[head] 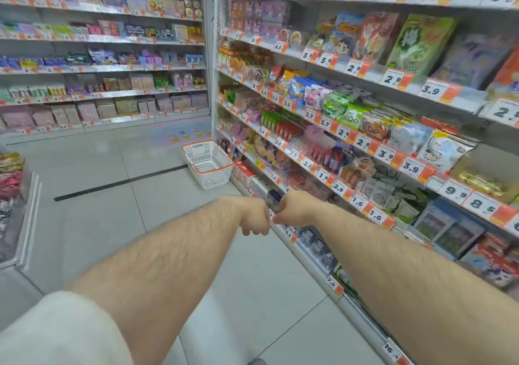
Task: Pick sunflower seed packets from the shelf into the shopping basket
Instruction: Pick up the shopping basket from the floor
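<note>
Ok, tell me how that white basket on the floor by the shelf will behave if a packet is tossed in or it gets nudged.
The basket looks like thin plastic lattice with nothing visible inside, so it is probably light and may slide on the smooth floor tiles. Its wide mouth and flat base suggest that it is unlikely to tip. The lattice walls probably flex a little.

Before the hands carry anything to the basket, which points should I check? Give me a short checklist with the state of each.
1. Basket upright on the floor beside the shelf: ok.
2. Basket has room, nothing seen inside: ok.
3. Floor path from hands to basket free: ok.
4. Left hand and right hand together at a low shelf, around a dark packet: ok.
5. Packet is sunflower seeds: cannot tell, blurred.
6. Grip secure: cannot tell, fingers hidden.
</note>
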Action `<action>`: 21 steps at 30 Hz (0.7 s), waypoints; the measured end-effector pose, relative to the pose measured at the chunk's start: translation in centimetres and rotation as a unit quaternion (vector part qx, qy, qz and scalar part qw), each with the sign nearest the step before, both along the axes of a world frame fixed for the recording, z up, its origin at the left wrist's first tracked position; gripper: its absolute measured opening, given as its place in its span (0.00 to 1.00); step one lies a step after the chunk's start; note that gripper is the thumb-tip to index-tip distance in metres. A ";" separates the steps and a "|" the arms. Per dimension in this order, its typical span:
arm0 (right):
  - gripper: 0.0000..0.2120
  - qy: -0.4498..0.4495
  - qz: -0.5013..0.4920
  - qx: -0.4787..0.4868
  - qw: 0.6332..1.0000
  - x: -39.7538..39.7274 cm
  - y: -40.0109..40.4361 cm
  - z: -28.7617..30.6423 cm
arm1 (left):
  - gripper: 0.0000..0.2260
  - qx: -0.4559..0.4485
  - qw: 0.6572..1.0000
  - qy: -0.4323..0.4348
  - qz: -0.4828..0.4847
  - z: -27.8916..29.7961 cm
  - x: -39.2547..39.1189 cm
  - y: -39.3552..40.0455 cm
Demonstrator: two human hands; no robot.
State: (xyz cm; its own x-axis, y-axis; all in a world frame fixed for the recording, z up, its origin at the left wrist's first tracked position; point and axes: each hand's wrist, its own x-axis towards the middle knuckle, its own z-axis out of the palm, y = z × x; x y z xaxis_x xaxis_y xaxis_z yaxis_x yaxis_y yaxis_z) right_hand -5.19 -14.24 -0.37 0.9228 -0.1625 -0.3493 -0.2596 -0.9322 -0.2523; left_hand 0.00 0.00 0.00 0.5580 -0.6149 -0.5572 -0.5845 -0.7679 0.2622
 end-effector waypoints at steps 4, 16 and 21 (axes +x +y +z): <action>0.13 0.048 0.004 0.022 0.999 8.3 -2.0 -3.8 | 0.09 -0.017 0.996 0.049 0.068 -3.8 8.2 -1.8; 0.14 0.058 -0.026 0.112 0.992 33.4 -5.1 -7.8 | 0.04 -0.017 0.975 0.123 0.183 -7.5 32.3 -2.7; 0.13 0.061 -0.020 0.109 0.992 44.9 -2.9 -10.5 | 0.09 -0.044 0.965 0.146 0.213 -11.4 43.3 0.2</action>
